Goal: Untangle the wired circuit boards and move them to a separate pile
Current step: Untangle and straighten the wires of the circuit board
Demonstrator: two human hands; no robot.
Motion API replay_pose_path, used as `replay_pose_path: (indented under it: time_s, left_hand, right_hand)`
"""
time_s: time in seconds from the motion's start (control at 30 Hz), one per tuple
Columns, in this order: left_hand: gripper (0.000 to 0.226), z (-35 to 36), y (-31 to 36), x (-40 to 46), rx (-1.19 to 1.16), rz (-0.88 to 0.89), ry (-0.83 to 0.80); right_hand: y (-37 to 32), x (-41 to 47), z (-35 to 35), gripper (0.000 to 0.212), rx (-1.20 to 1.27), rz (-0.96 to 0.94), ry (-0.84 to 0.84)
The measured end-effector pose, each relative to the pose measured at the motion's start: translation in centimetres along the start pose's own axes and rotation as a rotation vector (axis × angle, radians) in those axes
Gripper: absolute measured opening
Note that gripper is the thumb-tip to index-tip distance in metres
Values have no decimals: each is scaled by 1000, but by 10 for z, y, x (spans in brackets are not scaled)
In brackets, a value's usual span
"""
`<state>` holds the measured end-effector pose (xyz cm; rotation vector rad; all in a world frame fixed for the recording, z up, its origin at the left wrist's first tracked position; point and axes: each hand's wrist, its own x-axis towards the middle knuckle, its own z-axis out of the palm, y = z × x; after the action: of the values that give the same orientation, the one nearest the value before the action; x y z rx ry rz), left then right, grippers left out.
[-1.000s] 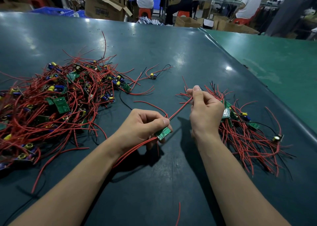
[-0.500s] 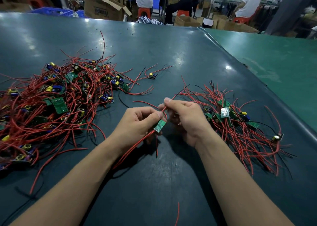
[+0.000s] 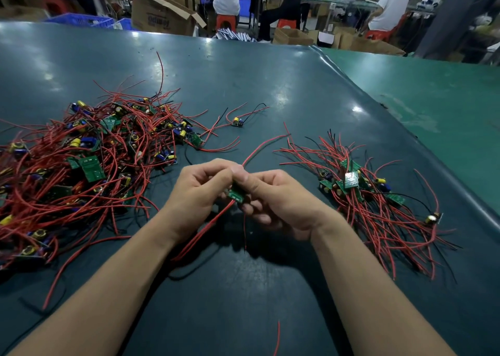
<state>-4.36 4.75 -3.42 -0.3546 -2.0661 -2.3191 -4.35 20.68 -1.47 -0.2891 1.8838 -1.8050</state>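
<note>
A small green circuit board [image 3: 236,195] with red wires sits between my two hands at the table's middle. My left hand [image 3: 198,190] pinches its wires near the top, fingers curled. My right hand [image 3: 273,198] holds the board from the right, thumb against it. One red wire [image 3: 263,144] runs up and right from the hands; others trail down toward me. A large tangled heap of boards and red wires [image 3: 89,160] lies on the left. A smaller sorted pile [image 3: 362,193] lies on the right.
A single wired board [image 3: 238,122] lies alone beyond the hands. A loose red wire piece [image 3: 277,336] lies near the front edge. The dark green table [image 3: 243,71] meets a lighter green table [image 3: 433,106] at the right. People sit and cardboard boxes [image 3: 159,12] stand behind.
My right hand slid back along the red wire from the far right toward my left hand. Both hands now meet at the board. The piles have not moved.
</note>
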Motion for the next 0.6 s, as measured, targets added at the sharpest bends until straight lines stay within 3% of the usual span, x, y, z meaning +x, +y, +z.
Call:
replay_pose_path:
  time_s: [0.07,0.13,0.27,0.33,0.43,0.53,0.6]
  left_hand:
    - [22,-2,3,1,57,37,4]
    - [26,-5,5,6,87,81,160]
    - [24,-16,2,9,394,365,621]
    - [17,-14,-2,5,601,474,686]
    - [14,-11,-7,5,804,526,462]
    - [30,-8,-13,5,1000,398,107]
    - [38,-4,-17,2,1151,330,10]
  right_hand:
    - [-2,-2,-5,33,36,-27,15]
    - [-6,-3,-6,37,117,-120,136]
    - [-19,-2,-13,26,433,-402,563]
    - [-23,-4,-19,15,592,-530,831]
    - [-20,-6,-24,14,846,-547,1069]
    - [-13,-3,-22,17,1050,-361,1061]
    - [-7,1,-18,23,1084,-268,1004]
